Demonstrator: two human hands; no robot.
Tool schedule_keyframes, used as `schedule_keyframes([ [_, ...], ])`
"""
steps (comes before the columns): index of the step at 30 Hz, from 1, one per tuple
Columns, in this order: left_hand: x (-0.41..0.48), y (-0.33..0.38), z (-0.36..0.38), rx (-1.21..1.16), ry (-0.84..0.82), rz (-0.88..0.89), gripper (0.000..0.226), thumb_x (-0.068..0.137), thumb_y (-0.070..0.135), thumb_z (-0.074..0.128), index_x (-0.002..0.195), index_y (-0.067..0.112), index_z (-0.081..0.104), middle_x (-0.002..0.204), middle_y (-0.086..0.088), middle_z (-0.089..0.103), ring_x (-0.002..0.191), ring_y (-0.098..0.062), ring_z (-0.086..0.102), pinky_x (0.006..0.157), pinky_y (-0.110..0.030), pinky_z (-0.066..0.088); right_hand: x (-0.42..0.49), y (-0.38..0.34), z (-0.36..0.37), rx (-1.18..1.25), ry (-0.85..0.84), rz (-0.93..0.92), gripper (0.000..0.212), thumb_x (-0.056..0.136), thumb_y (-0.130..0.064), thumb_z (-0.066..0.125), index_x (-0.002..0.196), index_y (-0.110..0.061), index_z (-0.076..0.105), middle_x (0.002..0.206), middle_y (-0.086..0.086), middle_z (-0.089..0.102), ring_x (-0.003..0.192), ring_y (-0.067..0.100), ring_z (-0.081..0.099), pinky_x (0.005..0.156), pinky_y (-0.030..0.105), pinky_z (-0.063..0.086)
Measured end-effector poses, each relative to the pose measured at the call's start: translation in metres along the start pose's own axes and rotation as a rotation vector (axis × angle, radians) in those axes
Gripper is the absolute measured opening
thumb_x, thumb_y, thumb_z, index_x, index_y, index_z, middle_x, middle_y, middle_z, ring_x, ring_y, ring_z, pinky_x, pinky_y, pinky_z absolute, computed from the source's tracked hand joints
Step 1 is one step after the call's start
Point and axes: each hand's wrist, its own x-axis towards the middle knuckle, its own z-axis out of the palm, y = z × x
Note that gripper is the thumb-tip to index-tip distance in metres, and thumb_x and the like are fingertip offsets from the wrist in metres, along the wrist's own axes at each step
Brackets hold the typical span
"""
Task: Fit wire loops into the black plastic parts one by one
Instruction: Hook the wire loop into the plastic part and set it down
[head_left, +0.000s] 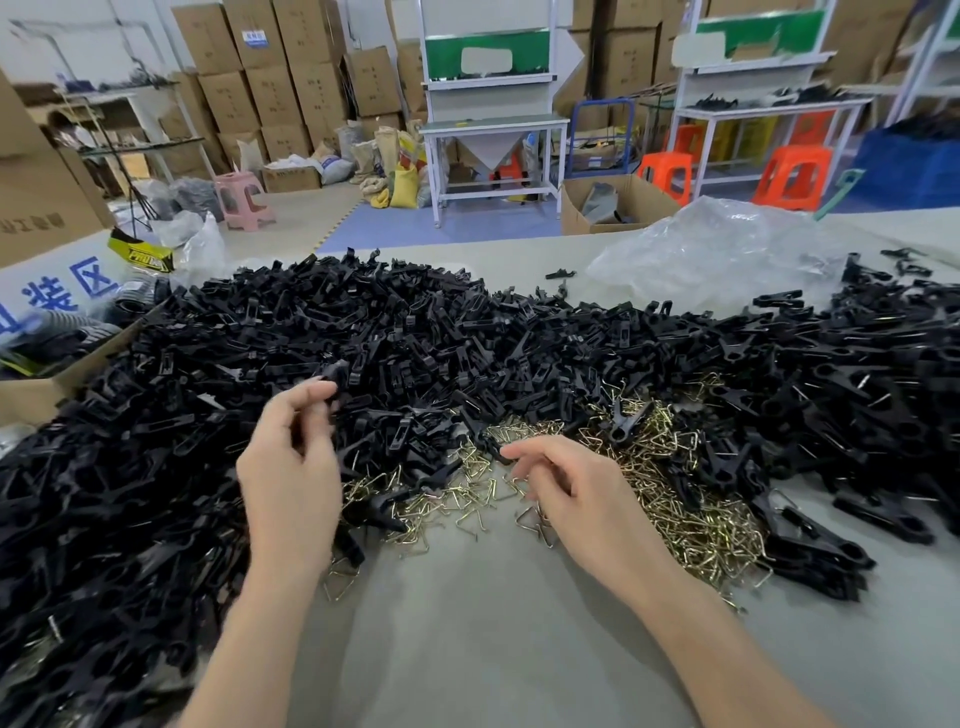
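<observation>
Where both hands work, the flat grey bench (493, 654) carries everything. Biggest item: a heap of small black plastic parts (415, 322), spread left of, beyond & right of the fingers. Next, a crumpled clear plastic bag (717, 249), well beyond the right fingers on the bench's far side. An open brown cardboard box (31, 397) sits far left of the left fingers, its edge touching the heap. A pile of brass-coloured bent wire loops (675, 499) lies under & right of the right fingers, w/ a thin scatter running across to just beside the left fingers; a few black parts lie on top of it.

Left hand (291, 467): above the heap's near edge, fingers curled, thumb & forefinger tips clamped on a single black plastic part (335, 373). It's blurred, so shape unclear.

Right hand (576, 499): palm down, low over the loops, fingers loosely bent, forefinger reaching fwd toward a black part at the pile's edge. One triangular wire loop (530, 521) lies right beneath its thumb side; can't tell if the fingers pinch it or are only near it.
</observation>
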Motion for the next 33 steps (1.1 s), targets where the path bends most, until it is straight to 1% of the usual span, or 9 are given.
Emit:
schedule_keyframes([
  [2,-0.013,0.013,0.016,-0.141,-0.109,-0.036,0.03,0.102,0.013,0.056,0.1,0.04,0.069,0.098,0.013,0.074,0.08,0.001,0.066,0.07,-0.01,0.05,0.001,0.002,0.001,0.013,0.013,-0.008,0.036,0.103,-0.014,0.048,0.119,-0.041,0.066,0.097,-0.024,0.066,0.053,0.006,0.051,0.052,0.016,0.042],
  [5,-0.039,0.024,0.041,-0.16,-0.322,-0.05,0.031,0.1,0.01,0.058,0.097,0.038,0.071,0.097,0.018,0.074,0.083,-0.007,0.068,0.072,-0.016,0.053,0.002,0.004,0.001,0.004,0.037,-0.015,0.037,0.105,-0.021,0.049,0.132,-0.044,0.058,0.102,-0.023,0.066,0.057,0.006,0.055,0.057,0.014,0.043],
  [11,-0.059,0.018,0.056,0.093,-0.519,0.087,0.029,0.101,0.009,0.056,0.101,0.037,0.063,0.098,0.029,0.066,0.079,0.015,0.058,0.074,-0.003,0.04,0.005,0.009,0.004,-0.113,-0.01,0.009,0.044,0.103,-0.03,0.053,0.145,-0.042,0.046,0.113,-0.026,0.064,0.089,-0.005,0.063,0.076,0.009,0.043],
  [16,-0.058,0.015,0.056,0.06,-0.499,0.058,0.029,0.1,0.007,0.054,0.099,0.035,0.064,0.094,0.029,0.066,0.065,0.011,0.056,0.064,-0.004,0.039,0.006,0.01,0.007,-0.123,-0.03,0.012,0.049,0.1,-0.034,0.058,0.146,-0.042,0.042,0.108,-0.027,0.065,0.087,-0.005,0.067,0.08,0.02,0.053],
  [20,-0.057,0.013,0.056,-0.054,-0.446,-0.023,0.032,0.102,0.012,0.053,0.097,0.042,0.064,0.088,0.017,0.07,0.065,-0.013,0.06,0.061,-0.021,0.047,0.006,0.008,0.01,-0.248,-0.074,-0.006,0.061,0.096,-0.042,0.065,0.151,-0.037,0.04,0.11,-0.026,0.062,0.088,-0.013,0.056,0.078,0.009,0.042],
  [24,-0.056,0.013,0.057,-0.136,-0.379,-0.103,0.029,0.103,0.021,0.051,0.105,0.047,0.061,0.09,0.016,0.072,0.074,-0.008,0.065,0.069,-0.026,0.053,0.005,0.003,0.013,-0.433,-0.147,-0.11,0.058,0.097,-0.044,0.061,0.15,-0.03,0.044,0.125,-0.015,0.058,0.114,0.004,0.045,0.101,0.021,0.036],
  [26,-0.057,0.014,0.058,-0.159,-0.368,-0.122,0.026,0.103,0.024,0.052,0.108,0.048,0.061,0.094,0.018,0.073,0.083,-0.006,0.068,0.073,-0.025,0.055,0.004,0.001,0.015,-0.511,-0.176,-0.186,0.045,0.098,-0.042,0.06,0.141,-0.032,0.054,0.12,-0.012,0.054,0.111,0.009,0.043,0.101,0.026,0.037],
  [29,-0.058,0.016,0.058,-0.122,-0.363,-0.073,0.021,0.103,0.026,0.053,0.107,0.046,0.061,0.091,0.02,0.072,0.076,-0.003,0.065,0.064,-0.011,0.047,0.002,0.0,0.015,-0.563,-0.193,-0.231,0.03,0.098,-0.039,0.058,0.127,-0.033,0.06,0.113,-0.013,0.046,0.109,0.01,0.044,0.099,0.031,0.037],
  [33,-0.056,0.018,0.056,-0.139,-0.328,-0.052,0.015,0.101,0.027,0.058,0.104,0.041,0.062,0.09,0.018,0.072,0.071,-0.002,0.063,0.058,-0.013,0.045,0.002,0.001,0.011,-0.426,-0.108,-0.23,0.03,0.101,-0.033,0.058,0.129,-0.027,0.064,0.12,-0.013,0.057,0.112,0.008,0.048,0.101,0.025,0.039],
])
